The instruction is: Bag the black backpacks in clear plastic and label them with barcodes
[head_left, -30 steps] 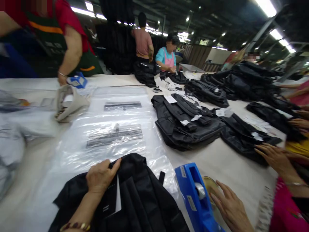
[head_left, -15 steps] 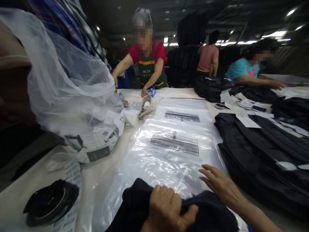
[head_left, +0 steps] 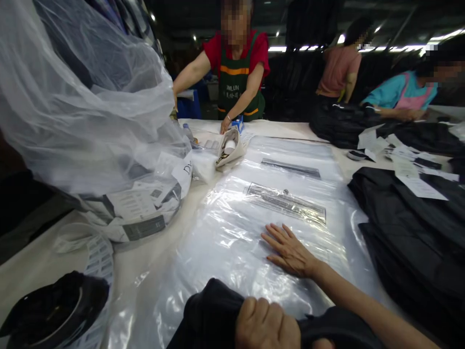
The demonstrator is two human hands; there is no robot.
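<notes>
At the bottom middle, my left hand point(head_left: 268, 324) is closed in a fist around a black fabric item point(head_left: 210, 310); most of that item lies below the picture, so its kind is unclear. My right hand point(head_left: 290, 252) is spread flat, palm down, on a stack of clear plastic bags point(head_left: 225, 242). Its fingers hold nothing. The bags cover the middle of the table and carry printed black text boxes point(head_left: 286, 201). To the right of my right forearm lies a pile of black fabric goods point(head_left: 407, 242).
A big translucent bag point(head_left: 109, 121) with printed labels bulges at left. Below it sits a roll of black tape or ribbon point(head_left: 54, 310) beside a label strip point(head_left: 99, 261). A small cloth pouch point(head_left: 230, 148) lies farther back. Several co-workers stand beyond, one in a green apron point(head_left: 236, 89).
My right hand has moved left and come down flat on the plastic bags. My left hand keeps its grip on the black fabric item, now lower in view. The camera view has shifted.
</notes>
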